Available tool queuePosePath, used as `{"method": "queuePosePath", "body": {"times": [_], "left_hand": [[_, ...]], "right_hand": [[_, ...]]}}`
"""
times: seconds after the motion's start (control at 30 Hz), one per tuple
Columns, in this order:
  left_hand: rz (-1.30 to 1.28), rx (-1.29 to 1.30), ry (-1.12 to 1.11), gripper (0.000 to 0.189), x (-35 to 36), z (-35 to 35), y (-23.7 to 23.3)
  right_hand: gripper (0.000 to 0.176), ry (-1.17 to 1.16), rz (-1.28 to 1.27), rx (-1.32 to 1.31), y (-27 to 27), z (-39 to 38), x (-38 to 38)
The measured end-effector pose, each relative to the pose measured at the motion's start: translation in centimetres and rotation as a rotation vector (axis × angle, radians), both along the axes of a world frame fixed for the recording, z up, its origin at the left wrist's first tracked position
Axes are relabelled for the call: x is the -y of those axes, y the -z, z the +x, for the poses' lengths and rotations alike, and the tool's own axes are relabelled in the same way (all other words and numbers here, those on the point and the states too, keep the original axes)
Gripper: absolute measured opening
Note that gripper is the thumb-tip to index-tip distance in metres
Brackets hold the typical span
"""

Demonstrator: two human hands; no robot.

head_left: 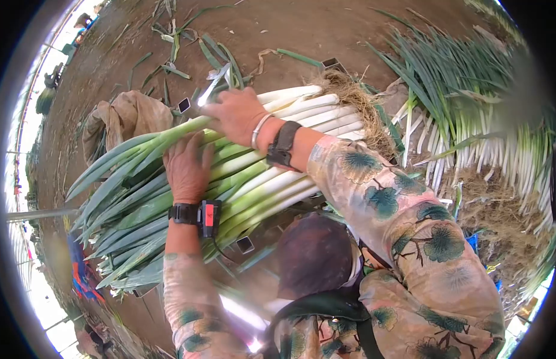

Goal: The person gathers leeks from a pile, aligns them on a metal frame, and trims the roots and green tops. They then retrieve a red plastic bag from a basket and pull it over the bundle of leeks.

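Note:
A thick bundle of leeks (272,179) lies across in front of me, with white stalks and roots (356,102) to the right and green leaves (122,197) fanning left. My left hand (185,167), with a black and red wrist device, presses down on the green part, fingers curled into the leaves. My right hand (236,113), with a bracelet and a black band on the wrist, grips the top stalks where white turns green. Both arms wear patterned floral sleeves.
A big pile of leeks (469,131) with tangled roots lies at the right. A crumpled sack (128,113) sits on the dirt floor (290,24) among loose leaves (176,48). Square metal posts (184,105) stand around the bundle. A blue and orange object (80,269) lies at the lower left.

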State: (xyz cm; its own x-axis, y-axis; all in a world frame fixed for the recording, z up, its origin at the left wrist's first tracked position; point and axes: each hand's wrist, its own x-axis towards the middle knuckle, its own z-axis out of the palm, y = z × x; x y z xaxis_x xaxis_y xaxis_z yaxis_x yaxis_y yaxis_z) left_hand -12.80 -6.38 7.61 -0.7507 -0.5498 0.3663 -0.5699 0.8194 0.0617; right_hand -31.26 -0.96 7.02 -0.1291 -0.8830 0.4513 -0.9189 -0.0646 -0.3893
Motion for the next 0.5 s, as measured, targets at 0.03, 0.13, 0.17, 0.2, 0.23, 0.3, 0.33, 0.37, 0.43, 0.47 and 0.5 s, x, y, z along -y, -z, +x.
{"method": "queuePosePath", "body": {"times": [0.03,0.13,0.17,0.2,0.23,0.3,0.33,0.37,0.43,0.47,0.5], "left_hand": [[0.004,0.002,-0.008,0.035,0.0,0.0,0.0],[0.018,-0.018,-0.013,0.034,-0.1,0.2,0.0],[0.021,-0.021,-0.014,0.033,-0.1,0.2,0.0],[0.027,-0.017,-0.028,0.033,-0.2,0.3,-0.1],[0.034,-0.013,-0.041,0.033,-0.3,0.2,-0.1],[0.052,-0.026,-0.037,0.033,-0.5,0.0,-0.2],[0.064,-0.038,-0.029,0.033,-0.5,0.0,-0.2],[0.071,-0.046,-0.027,0.032,-0.4,0.3,-0.3],[0.041,-0.093,-0.004,0.031,-0.2,0.6,-0.1],[0.028,-0.120,0.017,0.030,-0.2,0.5,0.0],[0.030,-0.165,0.029,0.030,-0.1,0.5,0.2]], "right_hand": [[0.028,-0.020,0.076,0.008,0.0,-0.7,-0.2],[0.028,0.035,0.142,0.034,0.3,-3.7,-1.4],[0.030,0.039,0.157,0.022,0.6,-4.3,-2.0],[0.032,0.042,0.172,0.010,1.2,-4.8,-2.5],[0.034,0.047,0.186,-0.002,1.7,-5.5,-3.1],[0.040,0.083,0.266,-0.020,2.4,-7.2,-3.8],[0.042,0.090,0.306,-0.023,2.5,-7.5,-4.1],[0.045,0.098,0.335,-0.020,2.7,-7.8,-4.4],[0.050,0.111,0.387,-0.009,2.4,-7.9,-4.8],[0.051,0.136,0.416,-0.023,2.5,-7.5,-4.8],[0.051,0.166,0.445,-0.041,2.5,-7.1,-4.8]]}}
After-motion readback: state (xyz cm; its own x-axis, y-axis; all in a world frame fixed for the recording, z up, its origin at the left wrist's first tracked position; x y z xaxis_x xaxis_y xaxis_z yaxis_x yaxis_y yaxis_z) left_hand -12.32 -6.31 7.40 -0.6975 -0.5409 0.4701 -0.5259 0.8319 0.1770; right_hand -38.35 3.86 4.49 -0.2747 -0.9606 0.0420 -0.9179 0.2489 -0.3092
